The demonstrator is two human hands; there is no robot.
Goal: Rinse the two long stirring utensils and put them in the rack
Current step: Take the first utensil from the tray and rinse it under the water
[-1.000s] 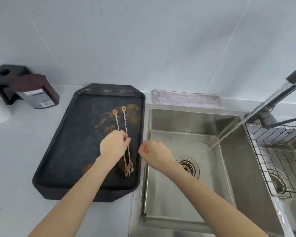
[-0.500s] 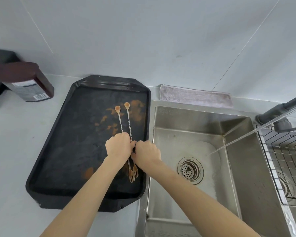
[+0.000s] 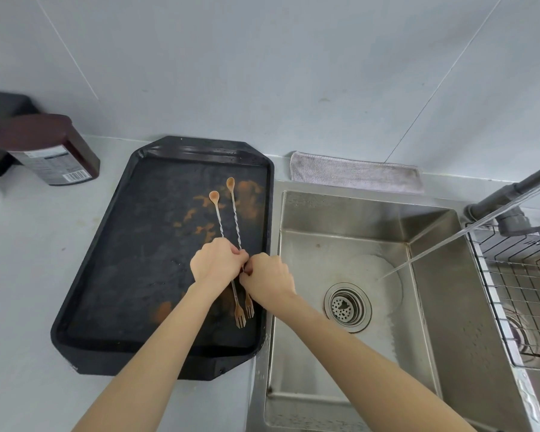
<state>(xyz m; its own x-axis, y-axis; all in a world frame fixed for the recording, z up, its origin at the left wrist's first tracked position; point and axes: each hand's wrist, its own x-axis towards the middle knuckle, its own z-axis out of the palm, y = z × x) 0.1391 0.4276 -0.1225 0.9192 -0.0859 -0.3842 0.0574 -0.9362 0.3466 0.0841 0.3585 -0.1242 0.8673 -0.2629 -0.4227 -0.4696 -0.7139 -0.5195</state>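
A: Where are the two stirring utensils now?

B: They lie side by side on the black tray (image 3: pixel 113 275), in its right half. The left stirring utensil (image 3: pixel 219 219) has its spoon end a little lower than the spoon end of the right stirring utensil (image 3: pixel 236 213). Both have a twisted metal shaft, a brownish spoon at the far end and a small fork at the near end. Brown stains are on the tray around the spoon ends.

A: And the hands?

B: The left hand (image 3: pixel 215 261) is over the middle of the shafts, with the fingers curled down. Its grip seems to pinch the left utensil, but the fingers hide the contact. The right hand (image 3: pixel 268 280) is just beside it, touching it at the fingertips, and its grip is curled around the shaft of the right utensil.

A: What is on the right side?

B: The steel sink (image 3: pixel 434 307) is directly beside the tray. A thin stream of water (image 3: pixel 443 244) runs from the dark faucet (image 3: pixel 512 194) and hits the basin near the drain (image 3: pixel 347 307). The wire rack (image 3: pixel 518 291) sits at the far right.

A: Something more on the table (image 3: pixel 22 275)?

B: A folded grey cloth (image 3: pixel 356 176) behind the sink, and a dark brown bottle (image 3: pixel 44 151) lying at the far left.
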